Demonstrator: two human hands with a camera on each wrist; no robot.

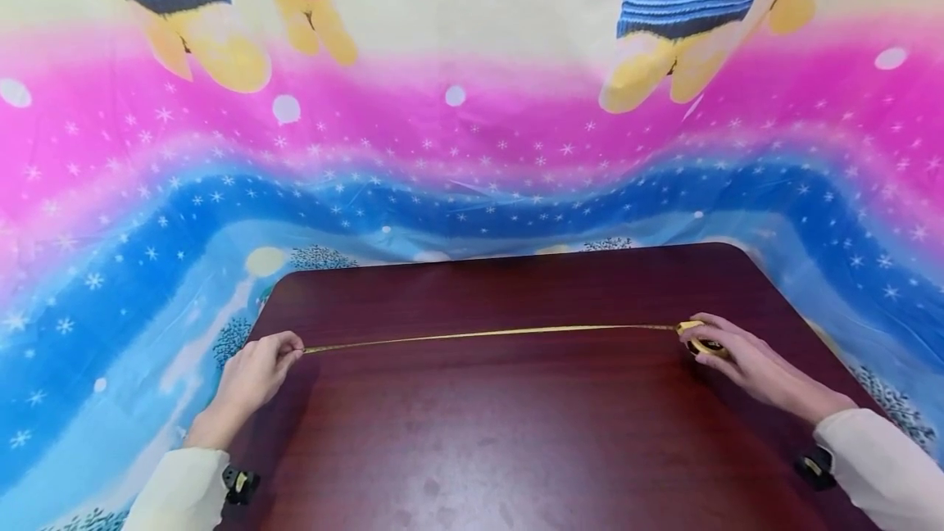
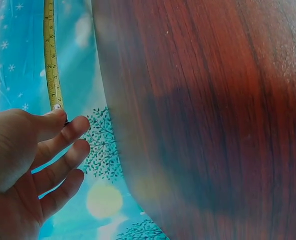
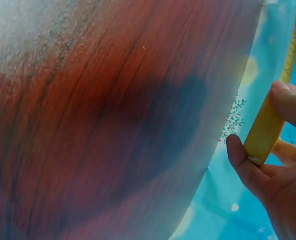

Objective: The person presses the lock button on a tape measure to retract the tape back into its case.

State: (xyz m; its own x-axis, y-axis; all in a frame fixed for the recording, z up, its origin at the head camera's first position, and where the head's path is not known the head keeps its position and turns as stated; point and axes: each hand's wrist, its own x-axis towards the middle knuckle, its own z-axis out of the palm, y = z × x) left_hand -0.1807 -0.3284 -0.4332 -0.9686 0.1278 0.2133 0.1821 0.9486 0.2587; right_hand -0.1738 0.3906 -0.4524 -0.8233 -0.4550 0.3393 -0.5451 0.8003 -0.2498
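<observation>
In the head view, a long, thin yellow measuring tape point(image 1: 479, 335) runs from side to side over a dark red-brown, shiny wooden-looking surface point(image 1: 479, 416) with rounded corners. The left grip point(image 1: 258, 371), a bare hand, pinches the free end of the tape near the left edge. The right grip point(image 1: 745, 359), a bare hand too, holds the round yellow and black tape case point(image 1: 704, 342) near the right edge. The tape is pulled out between them. Both arms wear white sleeves, and a small black gadget point(image 1: 239, 484) sits at each wrist. Behind is a bright pink, blue and cream cloth point(image 1: 457, 154) with snowflakes and yellow bears in striped tops.

In the left wrist view, the thumb and a finger pinch the tip of the tape. The other fingers bend a little beside it. Black numbers show along the tape, and the cloth is behind it.

In the right wrist view, the yellow case is seen from its thin side, tilted, with fingers on both sides. The tape comes out at its top end.
</observation>
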